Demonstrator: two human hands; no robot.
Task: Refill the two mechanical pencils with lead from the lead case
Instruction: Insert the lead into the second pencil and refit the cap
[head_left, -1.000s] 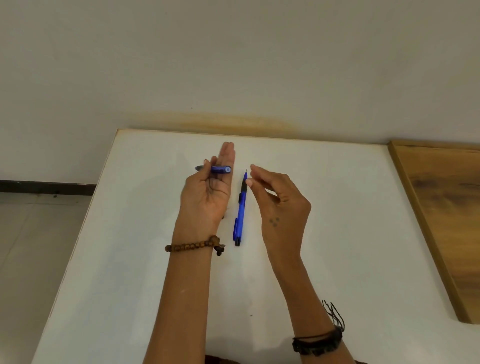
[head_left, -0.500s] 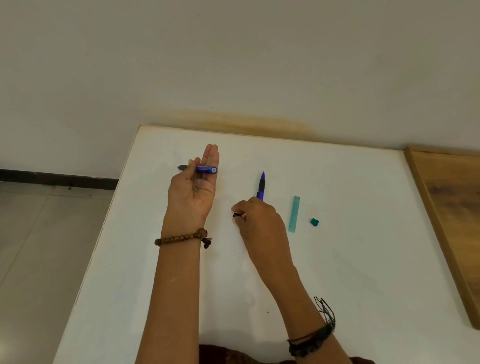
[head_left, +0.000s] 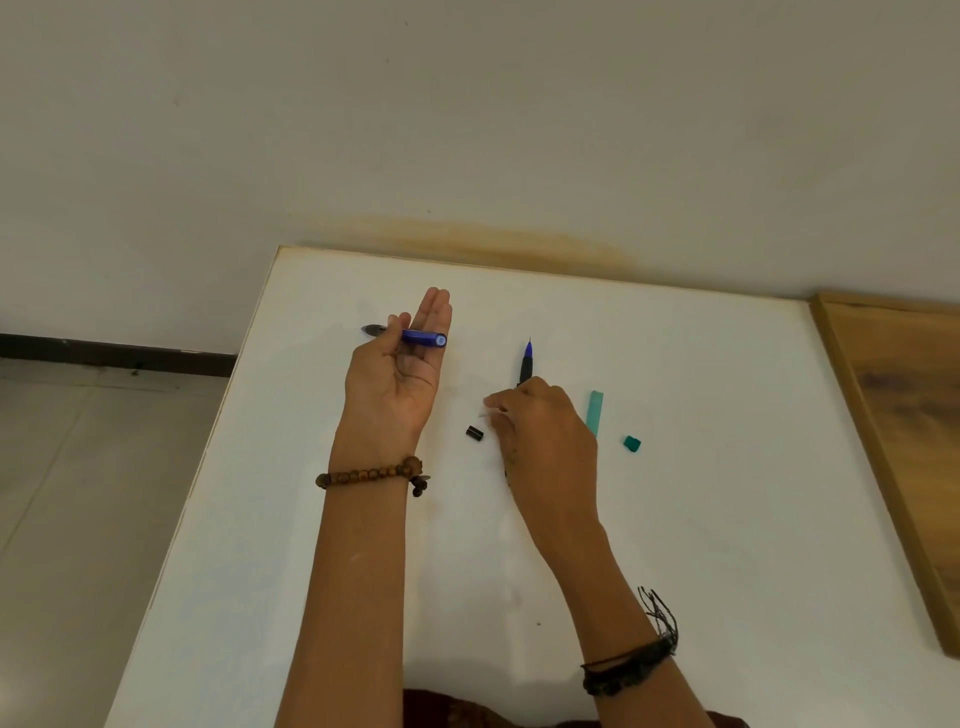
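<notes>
Now left hand (head_left: 392, 379) palm-up pinching blue pencil (head_left: 422, 338), end uncapped; right hand (head_left: 540, 431) curled, contents unclear.

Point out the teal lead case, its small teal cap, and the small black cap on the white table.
Teal lead case (head_left: 595, 413): head view, middle of the tube.
Small teal cap (head_left: 632, 443): head view, its centre.
Small black cap (head_left: 474, 433): head view, its centre.

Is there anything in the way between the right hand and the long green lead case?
Nothing visible. The right hand hovers low right beside the lead case, with only bare white table between them. The small green cap lies on the case's far side, out of the way.
</notes>
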